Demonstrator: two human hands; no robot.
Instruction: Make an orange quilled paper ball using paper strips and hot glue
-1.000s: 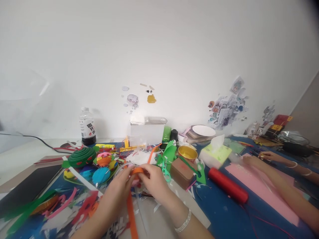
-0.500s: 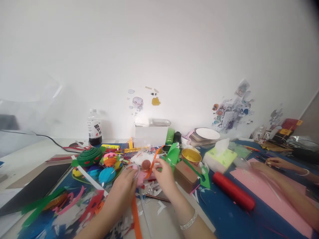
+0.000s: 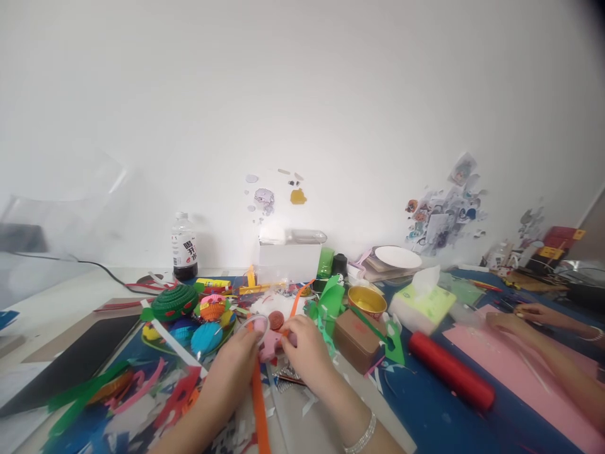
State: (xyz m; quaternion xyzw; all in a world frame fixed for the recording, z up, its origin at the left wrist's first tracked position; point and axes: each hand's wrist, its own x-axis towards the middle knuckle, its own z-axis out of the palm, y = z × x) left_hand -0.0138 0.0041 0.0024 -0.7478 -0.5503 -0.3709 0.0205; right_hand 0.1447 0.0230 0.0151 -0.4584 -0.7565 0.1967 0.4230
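Nearest, an orange paper strip (image 3: 259,413) runs up the counter (image 3: 425,416) between the 2 forearms, and its upper end disappears between the hands. The right hand (image 3: 306,343), with a bracelet (image 3: 360,435) at the wrist, is clenched over a small pink piece (image 3: 271,345), grasping it from the right. The left hand (image 3: 236,359) curls in against the same piece from the other side, but I cannot tell whether it pinches the strip or only steadies it. Doing this well seems to call for fingertips close to where strip and pink piece meet, with the strip flat, untwisted and free of the loose scraps. Just beyond lie a clear ring (image 3: 252,323) and a red-brown disc (image 3: 276,320). Further back are a brown box (image 3: 358,331), a red roll (image 3: 451,373), a green paper lantern (image 3: 174,302) and a water bottle (image 3: 184,252). At far right, another person's hands (image 3: 513,320) rest on a pink sheet (image 3: 543,378).
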